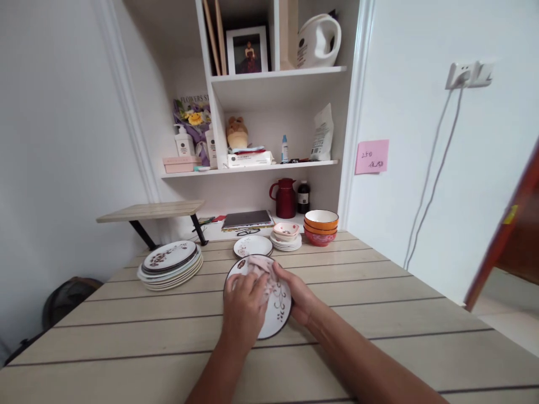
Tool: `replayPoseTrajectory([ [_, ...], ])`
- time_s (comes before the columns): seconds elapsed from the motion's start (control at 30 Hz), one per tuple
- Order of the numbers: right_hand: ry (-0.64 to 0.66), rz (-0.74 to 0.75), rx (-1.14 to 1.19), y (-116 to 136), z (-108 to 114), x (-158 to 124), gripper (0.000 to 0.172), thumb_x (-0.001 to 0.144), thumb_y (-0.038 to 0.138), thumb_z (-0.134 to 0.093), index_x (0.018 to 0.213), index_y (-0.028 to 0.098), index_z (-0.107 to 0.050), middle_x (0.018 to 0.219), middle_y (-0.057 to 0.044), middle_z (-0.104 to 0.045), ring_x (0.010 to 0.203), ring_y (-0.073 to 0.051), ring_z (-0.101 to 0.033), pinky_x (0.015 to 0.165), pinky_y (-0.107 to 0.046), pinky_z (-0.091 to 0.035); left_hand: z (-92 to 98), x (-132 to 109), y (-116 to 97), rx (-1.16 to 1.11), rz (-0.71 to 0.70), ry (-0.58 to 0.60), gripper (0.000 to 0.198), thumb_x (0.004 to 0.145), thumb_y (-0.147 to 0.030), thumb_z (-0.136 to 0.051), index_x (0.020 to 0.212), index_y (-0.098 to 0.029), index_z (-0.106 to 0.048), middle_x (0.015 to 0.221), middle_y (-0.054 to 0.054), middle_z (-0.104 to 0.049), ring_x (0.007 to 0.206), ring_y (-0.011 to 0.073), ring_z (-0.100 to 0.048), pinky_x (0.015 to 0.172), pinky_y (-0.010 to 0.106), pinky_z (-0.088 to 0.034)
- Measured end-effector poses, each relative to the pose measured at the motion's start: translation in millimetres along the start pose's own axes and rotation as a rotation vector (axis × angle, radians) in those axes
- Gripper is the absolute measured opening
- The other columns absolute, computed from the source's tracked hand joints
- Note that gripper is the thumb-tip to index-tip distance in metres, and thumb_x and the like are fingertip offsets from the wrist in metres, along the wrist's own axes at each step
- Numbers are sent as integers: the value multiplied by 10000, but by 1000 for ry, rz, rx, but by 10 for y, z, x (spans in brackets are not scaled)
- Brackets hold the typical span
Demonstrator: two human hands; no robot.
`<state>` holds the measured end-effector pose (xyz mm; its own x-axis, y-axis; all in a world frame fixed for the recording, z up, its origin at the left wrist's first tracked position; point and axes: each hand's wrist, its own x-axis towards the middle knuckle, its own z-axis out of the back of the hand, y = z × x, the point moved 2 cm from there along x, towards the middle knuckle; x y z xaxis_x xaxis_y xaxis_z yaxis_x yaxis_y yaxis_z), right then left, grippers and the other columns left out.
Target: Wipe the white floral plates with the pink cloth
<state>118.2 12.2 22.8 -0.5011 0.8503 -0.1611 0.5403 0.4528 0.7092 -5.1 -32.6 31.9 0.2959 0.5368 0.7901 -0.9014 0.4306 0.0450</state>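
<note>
A white plate [275, 314] with a dark rim and brown floral pattern is held tilted over the front middle of the table. My right hand [297, 292] grips its right edge, thumb over the rim and the other fingers hidden behind. On the plate's face my left hand [246, 303] presses a crumpled pale pink cloth [261, 269], its fingers bent over it. The cloth covers the upper middle of the plate. Just behind lies a small stack of similar plates [253, 246].
A taller plate stack [170, 264] stands left, by a small raised wooden shelf [151, 210]. Small white dishes [286, 241] and stacked orange and red bowls [320, 227] are at the back right. Behind are a laptop [247, 219] and a red jug [285, 199].
</note>
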Motion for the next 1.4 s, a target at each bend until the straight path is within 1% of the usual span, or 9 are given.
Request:
replayPoseTrajectory([
  [0.17, -10, -34, 19, -49, -5, 38, 458, 835, 483, -580, 1059, 90, -654, 911, -147, -752, 868, -248, -715, 931, -407, -487, -6, -3, 144, 179, 141, -105, 214, 862, -229, -571, 1051, -193, -665, 883, 75, -639, 856, 232, -590, 831, 411, -400],
  [0.33, -128, 84, 44, 154, 167, 69, 459, 842, 480, -572, 1086, 99, -645, 961, -142, -749, 901, -254, -709, 941, -419, -483, -143, -46, 130, 124, 73, -2, 191, 886, -252, -537, 1016, -182, -658, 920, 69, -638, 833, 216, -591, 770, 373, -426],
  [0.47, -107, 182, 95, 288, 236, 62, 447, 867, 448, -545, 1161, 119, -616, 1065, -124, -729, 1014, -237, -677, 971, -401, -467, -177, -62, 27, -30, -32, 128, 222, 888, -239, -524, 1073, -207, -641, 935, 60, -627, 838, 209, -579, 749, 351, -447],
  [0.63, -68, 79, 14, 196, 170, 34, 508, 834, 530, -564, 1105, 107, -643, 1011, -128, -739, 915, -248, -699, 893, -405, -508, -134, -55, -44, -145, -131, 217, 364, 889, -225, -520, 1251, -241, -558, 1010, 65, -625, 878, 209, -575, 786, 363, -463],
  [0.83, -69, 66, -27, 82, 67, 18, 440, 836, 496, -578, 1029, 110, -668, 931, -116, -755, 813, -225, -715, 836, -369, -533, -84, -5, -18, -62, -56, 84, 344, 876, -228, -547, 1218, -233, -585, 990, 58, -641, 926, 205, -596, 952, 420, -388],
  [0.97, -90, 88, -7, 106, 56, 9, 433, 838, 475, -580, 1069, 116, -655, 907, -116, -759, 855, -241, -717, 894, -399, -513, -61, -10, 103, 112, 94, -53, 307, 883, -244, -540, 1178, -204, -616, 940, 75, -646, 892, 220, -595, 881, 410, -399],
  [1.07, -114, 114, 6, 160, 104, 17, 463, 830, 494, -581, 1089, 115, -650, 909, -121, -759, 876, -252, -716, 910, -417, -505, -85, -32, 162, 173, 135, -45, 301, 869, -239, -546, 1155, -192, -627, 934, 84, -645, 875, 236, -587, 816, 398, -417],
  [1.23, -121, 184, 60, 277, 236, 61, 461, 849, 465, -566, 1133, 107, -632, 1015, -135, -741, 955, -246, -698, 957, -408, -477, -177, -64, 69, 32, 0, 82, 274, 877, -257, -532, 1120, -174, -627, 952, 86, -643, 865, 225, -593, 772, 370, -460],
  [1.4, -90, 129, 46, 253, 222, 57, 496, 844, 508, -557, 1127, 108, -632, 1048, -134, -731, 981, -246, -686, 944, -412, -483, -172, -56, -34, -93, -138, 168, 337, 888, -247, -522, 1217, -203, -575, 991, 81, -650, 861, 213, -604, 773, 369, -478],
])
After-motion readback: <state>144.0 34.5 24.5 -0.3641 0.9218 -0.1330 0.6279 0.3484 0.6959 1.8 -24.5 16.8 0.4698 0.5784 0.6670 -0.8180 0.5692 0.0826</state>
